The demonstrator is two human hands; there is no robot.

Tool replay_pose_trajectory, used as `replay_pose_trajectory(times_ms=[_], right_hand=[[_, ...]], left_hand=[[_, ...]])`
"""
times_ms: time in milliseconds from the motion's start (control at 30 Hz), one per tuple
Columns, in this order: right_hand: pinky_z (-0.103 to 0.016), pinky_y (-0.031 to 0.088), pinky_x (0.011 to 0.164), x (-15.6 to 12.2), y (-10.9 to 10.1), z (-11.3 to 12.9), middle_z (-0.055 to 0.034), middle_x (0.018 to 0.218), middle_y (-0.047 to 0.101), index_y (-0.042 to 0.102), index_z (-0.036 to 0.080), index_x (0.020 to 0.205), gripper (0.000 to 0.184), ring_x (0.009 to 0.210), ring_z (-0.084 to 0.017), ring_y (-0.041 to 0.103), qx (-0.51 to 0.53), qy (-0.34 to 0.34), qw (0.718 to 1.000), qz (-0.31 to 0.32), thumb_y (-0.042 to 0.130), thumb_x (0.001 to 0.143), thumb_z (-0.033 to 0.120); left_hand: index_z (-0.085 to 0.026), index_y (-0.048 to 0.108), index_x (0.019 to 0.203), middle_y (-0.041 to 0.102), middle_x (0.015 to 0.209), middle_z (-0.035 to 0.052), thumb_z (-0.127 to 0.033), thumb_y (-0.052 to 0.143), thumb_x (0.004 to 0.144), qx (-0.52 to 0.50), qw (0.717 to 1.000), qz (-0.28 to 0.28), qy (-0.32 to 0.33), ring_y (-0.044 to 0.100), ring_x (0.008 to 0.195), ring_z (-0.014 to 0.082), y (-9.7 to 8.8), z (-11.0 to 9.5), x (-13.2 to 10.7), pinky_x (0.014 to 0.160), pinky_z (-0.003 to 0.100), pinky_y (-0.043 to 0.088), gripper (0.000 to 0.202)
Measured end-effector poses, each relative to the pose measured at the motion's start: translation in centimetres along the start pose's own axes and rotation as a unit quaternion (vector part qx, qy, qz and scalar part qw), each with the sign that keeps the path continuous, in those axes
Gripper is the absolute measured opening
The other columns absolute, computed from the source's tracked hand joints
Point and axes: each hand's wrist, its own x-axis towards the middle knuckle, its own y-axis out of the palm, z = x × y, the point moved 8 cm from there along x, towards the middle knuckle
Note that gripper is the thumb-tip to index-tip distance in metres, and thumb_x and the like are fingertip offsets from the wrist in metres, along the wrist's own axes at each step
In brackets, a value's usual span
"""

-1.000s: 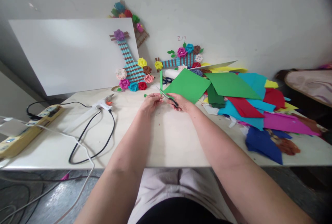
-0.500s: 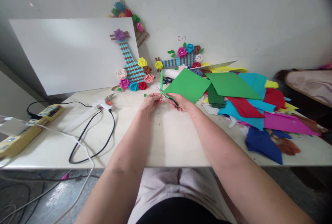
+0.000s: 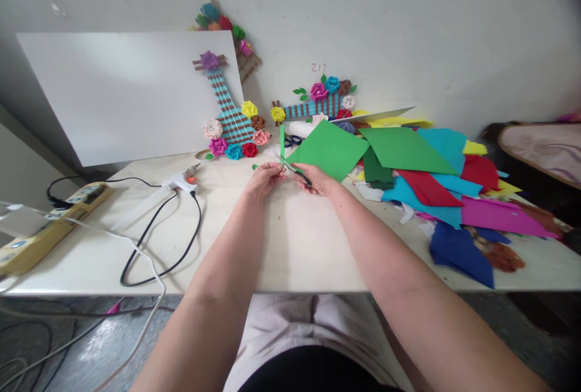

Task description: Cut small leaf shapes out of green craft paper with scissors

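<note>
My left hand (image 3: pixel 267 178) pinches the lower end of a narrow green paper strip (image 3: pixel 282 141), which stands upright above the fingers. In my right hand (image 3: pixel 318 179) is a pair of scissors (image 3: pixel 301 176) with dark handles, its blades pointing left and away, across the foot of the strip. The blades touch or nearly touch the strip just by my left fingertips. A small green piece (image 3: pixel 255 167) shows beside my left hand; whether the hand holds it I cannot tell. Large green sheets (image 3: pixel 333 147) lie just beyond my right hand.
A hot glue gun (image 3: pixel 181 182) with a looped black cord lies left, near a yellow power strip (image 3: pixel 54 225). Behind stand a flower-decked paper guitar (image 3: pixel 227 107) and a white board (image 3: pixel 131 95). Coloured sheets (image 3: pixel 503 213) pile up right. Dark-handled scissors (image 3: pixel 294 140) lie behind the strip.
Almost nothing differs. Both hands, the strip and the scissors keep nearly the same place.
</note>
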Motion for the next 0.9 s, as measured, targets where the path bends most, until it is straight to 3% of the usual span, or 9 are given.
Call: replay_pose_trajectory(times_ms=[233,467,733,900], right_hand=[[-0.014,0.021,0.029,-0.19,0.03,0.11,0.0102,0.046,0.048,0.036,0.026,0.137,0.063,0.029,-0.004,0.036,-0.007,-0.002,1.0,0.008,0.059,0.08,0.037],[-0.014,0.021,0.029,-0.22,0.0,0.04,0.0098,0.047,0.049,0.037,0.026,0.137,0.062,0.029,-0.004,0.036,-0.018,-0.003,1.0,0.01,0.059,0.08,0.035],[-0.014,0.021,0.028,-0.01,0.16,-0.02,0.0103,0.047,0.049,0.037,0.023,0.137,0.063,0.029,-0.004,0.037,-0.007,-0.019,1.0,0.023,0.06,0.08,0.036],[-0.014,0.022,0.029,0.24,0.11,-0.18,0.0101,0.048,0.049,0.036,0.024,0.137,0.063,0.03,-0.004,0.037,-0.008,-0.025,0.999,0.02,0.06,0.08,0.038]], left_hand=[[-0.009,0.059,0.069,0.063,0.063,0.0046,-0.007,0.064,0.067,-0.002,1.0,-0.006,0.0,0.058,0.054,0.0095,0.15,-0.15,-0.2,0.055,0.022,0.051,0.006],[-0.01,0.06,0.066,0.058,0.054,0.0013,-0.009,0.065,0.065,0.008,0.999,-0.033,-0.002,0.054,0.05,0.0085,-0.43,-0.24,-0.11,0.056,0.022,0.05,0.006],[-0.011,0.061,0.062,0.058,0.053,0.0023,-0.009,0.065,0.063,0.037,0.998,-0.045,0.02,0.052,0.048,0.0075,-0.7,-0.42,0.15,0.037,0.015,0.031,0.005],[-0.009,0.06,0.06,0.06,0.058,0.0022,-0.005,0.066,0.062,-0.001,0.999,-0.038,0.019,0.054,0.049,0.006,-0.67,-0.05,0.48,0.049,0.015,0.044,0.007]])
